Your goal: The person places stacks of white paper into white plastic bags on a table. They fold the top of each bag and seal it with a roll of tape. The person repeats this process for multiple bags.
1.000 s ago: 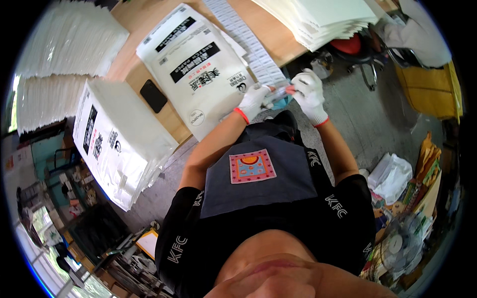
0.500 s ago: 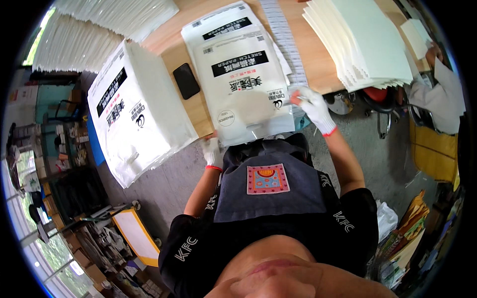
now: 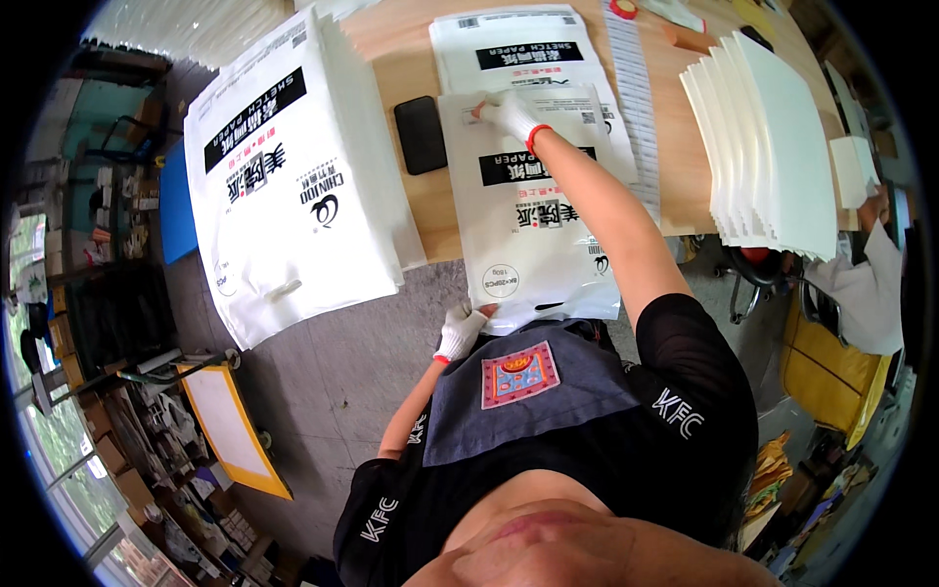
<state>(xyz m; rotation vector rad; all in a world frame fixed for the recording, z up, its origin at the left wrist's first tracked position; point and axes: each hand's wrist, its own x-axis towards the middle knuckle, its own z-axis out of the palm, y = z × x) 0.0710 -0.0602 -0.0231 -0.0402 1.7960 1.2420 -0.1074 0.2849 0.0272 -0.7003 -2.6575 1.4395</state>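
A white printed plastic paper bag point(image 3: 543, 245) lies in front of me, its near end with a handle slot overhanging the table edge toward my apron. My left hand point(image 3: 462, 331), in a white knit glove with bare fingertips, pinches the bag's near left corner. My right hand point(image 3: 511, 115), gloved the same way with a red cuff, reaches across and rests on the far part of the bag, fingers stretched to the left. Beneath and beyond it lie more matching bags point(image 3: 518, 34).
A tall stack of filled white bags point(image 3: 284, 186) overhangs the table's left side. A black phone point(image 3: 421, 135) lies between the piles. To the right are a printed strip point(image 3: 634, 108), a fanned stack of white paper point(image 3: 773, 147) and a red tape roll point(image 3: 623, 8). Another person's sleeve point(image 3: 861, 284) shows far right.
My right hand has moved from the bag's near right side to its far part. My left hand stays at the near left corner, and the view has shifted.
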